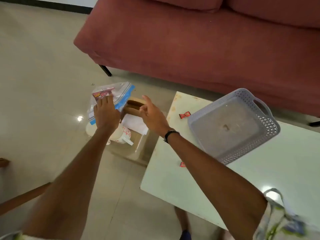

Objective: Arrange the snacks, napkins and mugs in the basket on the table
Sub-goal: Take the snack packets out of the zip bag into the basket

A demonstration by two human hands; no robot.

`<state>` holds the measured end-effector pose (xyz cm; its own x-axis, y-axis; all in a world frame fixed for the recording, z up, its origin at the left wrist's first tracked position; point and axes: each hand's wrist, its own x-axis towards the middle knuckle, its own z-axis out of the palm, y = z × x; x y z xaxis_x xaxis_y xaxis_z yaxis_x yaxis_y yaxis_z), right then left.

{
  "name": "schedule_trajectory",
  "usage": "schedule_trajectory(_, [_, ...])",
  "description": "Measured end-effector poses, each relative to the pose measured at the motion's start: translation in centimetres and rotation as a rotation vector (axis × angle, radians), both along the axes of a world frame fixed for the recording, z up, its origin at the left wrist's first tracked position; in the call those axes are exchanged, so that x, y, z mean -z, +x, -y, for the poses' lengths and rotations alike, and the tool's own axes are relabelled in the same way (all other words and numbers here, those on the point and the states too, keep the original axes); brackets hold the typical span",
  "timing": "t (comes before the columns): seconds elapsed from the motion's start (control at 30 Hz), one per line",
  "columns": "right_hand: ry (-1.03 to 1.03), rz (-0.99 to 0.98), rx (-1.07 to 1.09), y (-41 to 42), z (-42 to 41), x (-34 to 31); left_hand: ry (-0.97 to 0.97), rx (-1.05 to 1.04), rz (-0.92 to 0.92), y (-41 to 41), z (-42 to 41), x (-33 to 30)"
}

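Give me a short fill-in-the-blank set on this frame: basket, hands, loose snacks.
1. The grey basket on the table holds ____ items.
2. The left hand rests on a clear zip ____ with snacks inside.
3. The right hand hovers open over the cardboard box, which sits on the ____.
4. A red snack packet lies on the table, ____ the basket.

Missing words: no; bag; floor; outside

Red sofa [199, 40] (dark legs) on pale tiled floor [34, 66].
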<state>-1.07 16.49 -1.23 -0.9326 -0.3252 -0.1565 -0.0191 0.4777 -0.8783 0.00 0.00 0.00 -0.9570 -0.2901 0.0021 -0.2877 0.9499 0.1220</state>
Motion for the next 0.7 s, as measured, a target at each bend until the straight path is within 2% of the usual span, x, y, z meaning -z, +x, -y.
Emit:
schedule_trajectory(0.13, [0.008, -0.031, -0.007, -0.9, 2.8, 0.3, -0.082, -0.029, 0.186, -0.9, 3.0, 2.4])
schedule_trajectory(0.23, [-0.014, -0.028, -0.013, -1.3, 3.9, 1.4, -0.205, 0.038, 0.227, -1.2, 4.3, 3.9])
schedule_trajectory(0.43, [-0.023, -0.009, -0.022, -1.3, 4.0, 1.7, -0.376, 0.141, 0.215, -2.2, 5.0, 3.4])
schedule_trajectory(0.53, [-0.036, -0.005, -0.042, -1.3, 4.0, 1.2, -0.343, 0.131, 0.178, -2.8, 5.3, 2.9])
schedule_trajectory(0.7, [-0.056, 0.006, -0.035, -1.9, 3.5, -0.6, -0.248, 0.070, 0.000, -5.1, 5.5, -1.2])
